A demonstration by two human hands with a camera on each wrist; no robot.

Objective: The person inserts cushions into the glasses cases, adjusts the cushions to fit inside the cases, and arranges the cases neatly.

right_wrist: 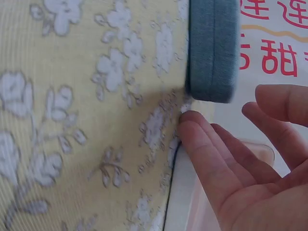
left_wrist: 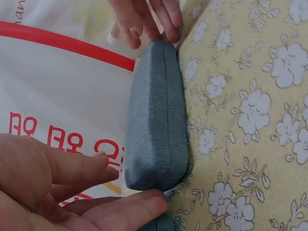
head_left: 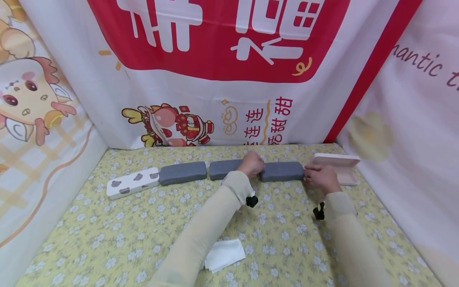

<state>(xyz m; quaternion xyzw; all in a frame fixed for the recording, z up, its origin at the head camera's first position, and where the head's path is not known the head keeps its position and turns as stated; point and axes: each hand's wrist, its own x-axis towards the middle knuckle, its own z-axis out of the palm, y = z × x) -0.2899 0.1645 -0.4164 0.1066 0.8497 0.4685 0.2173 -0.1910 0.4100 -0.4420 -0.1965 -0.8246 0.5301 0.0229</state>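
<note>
A row of three grey-blue glasses cases and a white one (head_left: 133, 183) with brown bear prints runs along the table's back. The rightmost grey case (head_left: 282, 171) lies between my two hands. My left hand (head_left: 252, 164) is at its left end; in the left wrist view the fingers are extended right by the end of the case (left_wrist: 156, 115). At the opposite end is my right hand (head_left: 322, 177), its fingers loosely bent and apart from the case (right_wrist: 213, 53) in the right wrist view. The middle grey case (head_left: 224, 169) is partly hidden behind my left hand.
An opened pale pink case (head_left: 338, 160) stands at the right end of the row, partly behind my right hand. The left grey case (head_left: 183, 173) adjoins the white one. A folded white cloth (head_left: 226, 255) lies near my left forearm. Printed curtains hang behind and beside the floral tablecloth (head_left: 287, 247).
</note>
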